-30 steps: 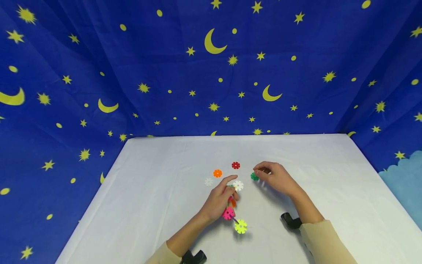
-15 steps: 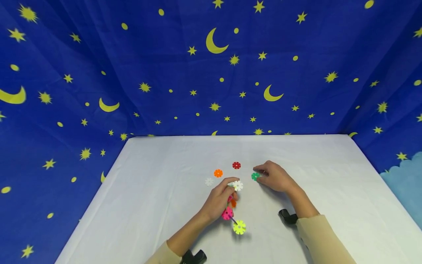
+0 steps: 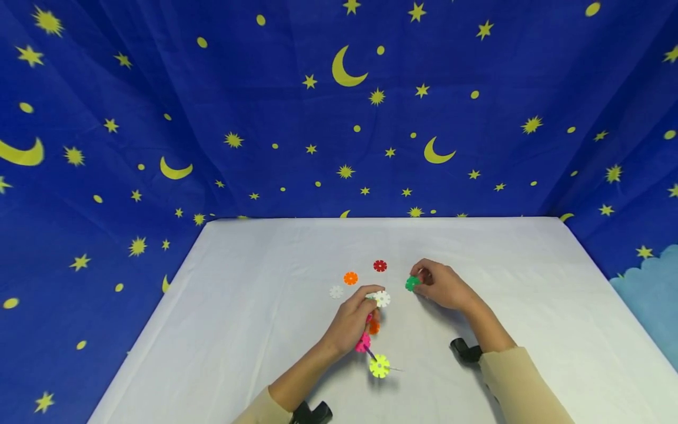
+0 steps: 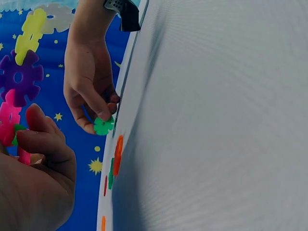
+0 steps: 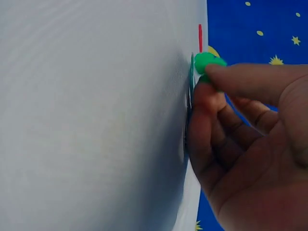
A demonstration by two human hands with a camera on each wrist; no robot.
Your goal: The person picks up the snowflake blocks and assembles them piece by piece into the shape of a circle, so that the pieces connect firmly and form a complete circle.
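My left hand point(image 3: 352, 321) holds a chain of interlocking notched discs. From the hand hang a pink disc point(image 3: 362, 342), an orange disc point(image 3: 374, 327), a purple disc point(image 4: 19, 77), a yellow disc point(image 3: 379, 366) and a pale translucent disc point(image 4: 57, 19). A white disc point(image 3: 382, 298) shows at the left fingertips; whether it joins the chain I cannot tell. My right hand point(image 3: 439, 285) pinches a green disc point(image 3: 412, 284) between thumb and fingers, just above the table. In the right wrist view the thumb partly covers this green disc point(image 5: 208, 63).
On the white-covered table point(image 3: 265, 324) lie a red disc point(image 3: 379, 266), an orange disc point(image 3: 351, 278) and a whitish disc point(image 3: 336, 292), beyond the left hand. A blue curtain point(image 3: 296, 118) with moons and stars stands behind the table and along its sides.
My right fingers have closed in on the green disc, which has shifted slightly right. The hanging end of the chain has swung left, with the pale disc's edge now showing beside the yellow one.
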